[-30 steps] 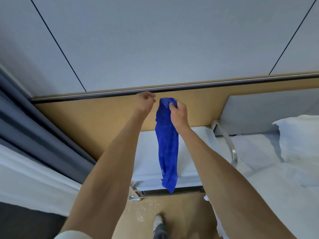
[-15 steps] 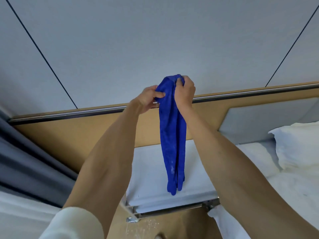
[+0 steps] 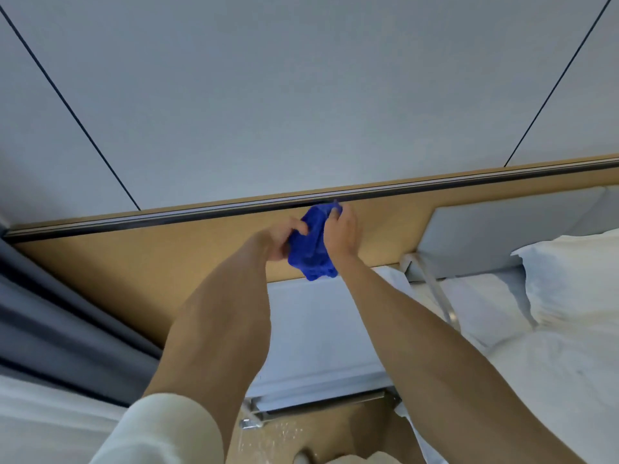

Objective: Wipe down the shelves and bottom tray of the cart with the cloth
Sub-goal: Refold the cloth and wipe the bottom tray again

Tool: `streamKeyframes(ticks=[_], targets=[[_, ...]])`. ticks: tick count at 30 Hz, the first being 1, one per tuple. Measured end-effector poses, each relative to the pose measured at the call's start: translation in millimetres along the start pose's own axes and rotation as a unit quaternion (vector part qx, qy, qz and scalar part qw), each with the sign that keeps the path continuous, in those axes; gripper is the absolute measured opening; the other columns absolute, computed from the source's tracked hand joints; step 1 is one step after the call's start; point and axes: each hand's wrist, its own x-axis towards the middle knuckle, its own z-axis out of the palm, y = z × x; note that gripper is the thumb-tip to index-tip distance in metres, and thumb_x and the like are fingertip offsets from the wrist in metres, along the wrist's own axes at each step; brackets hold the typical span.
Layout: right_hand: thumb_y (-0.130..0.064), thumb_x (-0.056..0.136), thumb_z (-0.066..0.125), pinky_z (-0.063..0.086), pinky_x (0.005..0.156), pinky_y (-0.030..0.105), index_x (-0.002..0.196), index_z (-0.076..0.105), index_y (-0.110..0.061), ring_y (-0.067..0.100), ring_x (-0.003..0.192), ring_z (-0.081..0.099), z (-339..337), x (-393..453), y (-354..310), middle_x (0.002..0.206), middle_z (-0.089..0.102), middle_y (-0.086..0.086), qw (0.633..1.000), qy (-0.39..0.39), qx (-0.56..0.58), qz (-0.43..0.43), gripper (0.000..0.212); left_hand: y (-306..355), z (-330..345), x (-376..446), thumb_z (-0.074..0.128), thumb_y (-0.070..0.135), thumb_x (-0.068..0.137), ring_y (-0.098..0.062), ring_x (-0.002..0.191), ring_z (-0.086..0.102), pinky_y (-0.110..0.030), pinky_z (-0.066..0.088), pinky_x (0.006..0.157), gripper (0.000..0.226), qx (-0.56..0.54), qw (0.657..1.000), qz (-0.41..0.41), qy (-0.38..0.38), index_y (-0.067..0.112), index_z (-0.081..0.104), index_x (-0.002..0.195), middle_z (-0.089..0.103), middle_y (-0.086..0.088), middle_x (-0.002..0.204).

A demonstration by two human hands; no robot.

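A bright blue cloth (image 3: 310,251) is bunched into a short wad between my two hands, held up in front of the tan wall panel. My left hand (image 3: 278,239) grips its left side, fingers curled into the fabric. My right hand (image 3: 341,234) pinches its upper right edge. Below the hands lies the white top shelf of the cart (image 3: 321,339), with a metal rail (image 3: 321,401) along its near edge and a metal handle (image 3: 438,296) on its right. The lower shelves and bottom tray are hidden under the top.
A bed with white sheets (image 3: 536,380) and a pillow (image 3: 576,279) lies right of the cart, against a grey headboard (image 3: 509,236). Grey curtains (image 3: 50,313) hang at the left above white bedding (image 3: 50,423). A dark rail (image 3: 201,214) runs along the wall. My shoe (image 3: 303,458) is on the tan floor.
The cloth hung long from my right hand before; now both hands have gathered it into a compact wad. My left hand went from beside the cloth to gripping it.
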Motion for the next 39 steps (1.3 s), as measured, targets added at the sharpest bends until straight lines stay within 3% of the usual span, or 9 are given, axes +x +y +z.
streamKeyframes(ticks=[4, 9, 16, 18, 21, 25, 31, 35, 39], targets=[[-0.019, 0.101, 0.042, 0.041, 0.079, 0.032, 0.125, 0.058, -0.004, 0.035, 0.113, 0.059, 2.6, -68.1, 89.3, 0.123, 0.062, 0.016, 0.960, -0.158, -0.096, 0.209, 0.032, -97.9, 26.5, 21.8, 0.059, 0.011, 0.065, -0.023, 0.086, 0.061, -0.027, 0.048, 0.076, 0.038, 0.143, 0.977, -0.154, 0.027, 0.008, 0.060, 0.103, 0.066, -0.008, 0.099], [-0.029, 0.107, 0.035, 0.044, 0.093, 0.034, 0.124, 0.057, -0.002, 0.034, 0.118, 0.058, -4.5, -116.5, 177.5, 0.128, 0.062, 0.017, 0.910, -0.254, -0.173, 0.277, 0.039, -181.4, 40.3, 26.9, 0.066, 0.011, 0.072, -0.020, 0.076, 0.043, -0.025, 0.046, 0.063, 0.026, 0.214, 0.940, -0.266, 0.029, 0.018, 0.052, 0.093, 0.044, -0.004, 0.083], [-0.027, 0.107, 0.034, 0.042, 0.084, 0.034, 0.120, 0.058, -0.004, 0.035, 0.114, 0.058, 16.1, -90.0, 207.8, 0.123, 0.063, 0.016, 0.920, -0.246, -0.182, 0.246, 0.036, -200.8, 37.4, 60.5, 0.057, -0.001, 0.077, -0.019, 0.059, 0.034, -0.026, 0.032, 0.051, 0.025, 0.155, 0.957, -0.198, 0.144, 0.015, 0.042, 0.065, 0.041, -0.004, 0.068], [-0.023, 0.105, 0.037, 0.043, 0.080, 0.035, 0.121, 0.057, -0.008, 0.035, 0.108, 0.060, 30.3, -56.5, 198.3, 0.118, 0.064, 0.016, 0.936, -0.209, -0.166, 0.230, 0.030, -191.7, 25.3, 83.0, 0.060, 0.002, 0.080, -0.020, 0.065, 0.051, -0.027, 0.042, 0.056, 0.012, 0.109, 0.960, -0.124, 0.225, 0.013, 0.062, 0.083, 0.060, -0.007, 0.081], [-0.028, 0.103, 0.039, 0.049, 0.089, 0.043, 0.133, 0.045, -0.016, 0.034, 0.104, 0.060, 61.0, -1.5, 193.7, 0.118, 0.063, 0.011, 0.949, -0.150, -0.152, 0.232, 0.032, -182.0, 6.0, 119.8, 0.059, 0.012, 0.087, -0.022, 0.085, 0.061, -0.025, 0.046, 0.064, 0.043, 0.090, 0.951, -0.071, 0.288, 0.021, 0.052, 0.130, 0.063, -0.008, 0.107], [-0.027, 0.096, 0.047, 0.051, 0.090, 0.047, 0.142, 0.039, -0.019, 0.032, 0.104, 0.061, 100.4, 5.7, 239.5, 0.124, 0.059, 0.009, 0.935, -0.126, -0.152, 0.294, 0.047, -226.5, -3.1, 148.9, 0.047, 0.011, 0.092, -0.027, 0.088, 0.060, -0.030, 0.047, 0.069, 0.047, 0.105, 0.909, -0.157, 0.370, 0.015, 0.044, 0.139, 0.059, -0.009, 0.114], [-0.017, 0.086, 0.061, 0.052, 0.072, 0.040, 0.120, 0.055, 0.001, 0.025, 0.074, 0.056, 109.4, -83.9, 345.2, 0.104, 0.064, 0.016, 0.819, -0.094, -0.074, 0.562, 0.039, -366.0, 27.4, 151.0, 0.068, 0.028, 0.082, -0.022, 0.067, 0.054, -0.028, 0.043, 0.058, 0.034, 0.107, 0.879, -0.382, 0.263, 0.005, 0.052, 0.100, 0.057, -0.005, 0.084], [-0.019, 0.091, 0.063, 0.052, 0.084, 0.031, 0.131, 0.053, -0.009, 0.023, 0.094, 0.064, 110.2, -97.3, 389.5, 0.115, 0.065, 0.009, 0.795, -0.046, -0.001, 0.604, 0.043, -396.0, 35.8, 164.5, 0.074, 0.036, 0.078, -0.032, 0.093, 0.064, -0.036, 0.055, 0.072, 0.047, 0.131, 0.873, -0.385, 0.269, 0.007, 0.051, 0.107, 0.061, -0.009, 0.103], [-0.015, 0.101, 0.050, 0.052, 0.091, 0.025, 0.110, 0.060, -0.014, 0.026, 0.111, 0.062, 111.9, -93.9, 390.3, 0.132, 0.059, 0.018, 0.767, -0.087, 0.041, 0.634, 0.014, -396.9, 35.5, 167.4, 0.059, 0.017, 0.078, -0.026, 0.064, 0.063, -0.027, 0.048, 0.057, 0.031, 0.127, 0.863, -0.449, 0.192, 0.006, 0.056, 0.106, 0.066, -0.012, 0.090]])
